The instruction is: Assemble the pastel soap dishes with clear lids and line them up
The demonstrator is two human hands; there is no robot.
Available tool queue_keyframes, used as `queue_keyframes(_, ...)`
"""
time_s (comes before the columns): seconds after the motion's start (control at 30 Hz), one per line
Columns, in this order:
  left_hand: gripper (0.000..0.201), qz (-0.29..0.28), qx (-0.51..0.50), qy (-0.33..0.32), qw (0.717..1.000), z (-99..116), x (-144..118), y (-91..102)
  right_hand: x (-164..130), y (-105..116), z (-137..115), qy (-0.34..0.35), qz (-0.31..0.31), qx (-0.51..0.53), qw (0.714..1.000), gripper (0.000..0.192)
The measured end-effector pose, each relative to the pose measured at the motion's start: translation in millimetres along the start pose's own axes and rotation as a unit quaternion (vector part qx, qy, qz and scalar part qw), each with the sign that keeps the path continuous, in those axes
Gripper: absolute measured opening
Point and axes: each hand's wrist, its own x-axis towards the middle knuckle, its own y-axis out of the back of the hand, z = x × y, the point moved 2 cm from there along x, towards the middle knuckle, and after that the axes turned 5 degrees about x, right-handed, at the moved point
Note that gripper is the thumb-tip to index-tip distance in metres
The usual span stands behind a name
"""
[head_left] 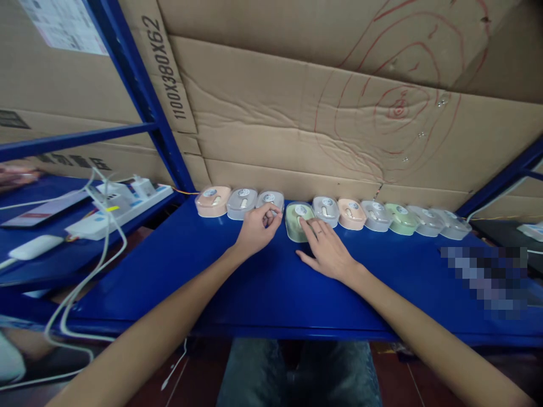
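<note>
Rising behind everything, creased brown cardboard (263,141) forms a matt wall, its folds and wrinkles running across it, with uneven red rings drawn around a small centre and "1100X380X62" printed down one flap. Below it spreads the desk (254,299), a smooth, glossy blue surface with a straight front edge. Hard, slim blue metal posts (139,96) frame the sides, and reddish-brown floor tiles (199,379) show beneath. Faded denim jeans (297,373) reach under the front edge. On the left stands a long white plastic power strip (127,209), loose white cables (95,271) looping down nearby.

Both hands are at the back of the desk. The right hand (328,243) is loosely spread, fingertips touching the top of the green box (297,229), which sits slightly forward of the row. The left hand (261,226) is curled beside a grey box (271,198); whether it grips anything cannot be told. Other rounded-square boxes (352,217), peach, grey and green under clear, shiny covers, line the cardboard. Smallest are their round pale stickers (349,204) and short cream strips.
</note>
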Motion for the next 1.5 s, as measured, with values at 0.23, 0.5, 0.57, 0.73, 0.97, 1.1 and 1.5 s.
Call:
queue_keyframes(0.23, 0.036, -0.103, 0.009, -0.128, 0.986, 25.8, -10.9, -1.4, -61.4, 37.2, -13.7, -0.047, 0.06, 0.113, 0.991, 0.043)
queue_keyframes(0.5, 0.101, -0.329, 0.001, -0.143, 0.934, 29.0, -27.7, -25.9, -45.5, 24.6, 2.5, -0.062, 0.027, 0.231, 0.971, 0.054)
queue_keyframes(0.57, 0.099, -0.334, 0.009, -0.137, 0.933, 23.6, -25.5, -23.9, -32.9, 19.6, 7.4, -0.032, 0.004, 0.23, 0.973, 0.063)
queue_keyframes(0.73, 0.092, -0.307, 0.03, -0.129, 0.942, 12.4, -19.0, -17.8, -9.2, 7.2, 16.2, 0.016, -0.018, 0.248, 0.968, 0.08)
queue_keyframes(0.97, 0.098, -0.312, 0.026, -0.086, 0.946, 12.6, -24.6, -28.1, -17.5, 1.1, 19.0, 0.01, 0.018, 0.28, 0.96, 0.082)
queue_keyframes(1.1, 0.106, -0.294, -0.008, -0.084, 0.952, 14.0, -27.7, -33.7, -21.2, 0.1, 17.8, -0.007, 0.052, 0.305, 0.951, 0.077)
queue_keyframes(1.5, 0.101, -0.283, -0.028, -0.09, 0.954, 11.0, -27.6, -36.1, -20.1, -2.1, 15.7, -0.022, 0.07, 0.297, 0.952, 0.073)
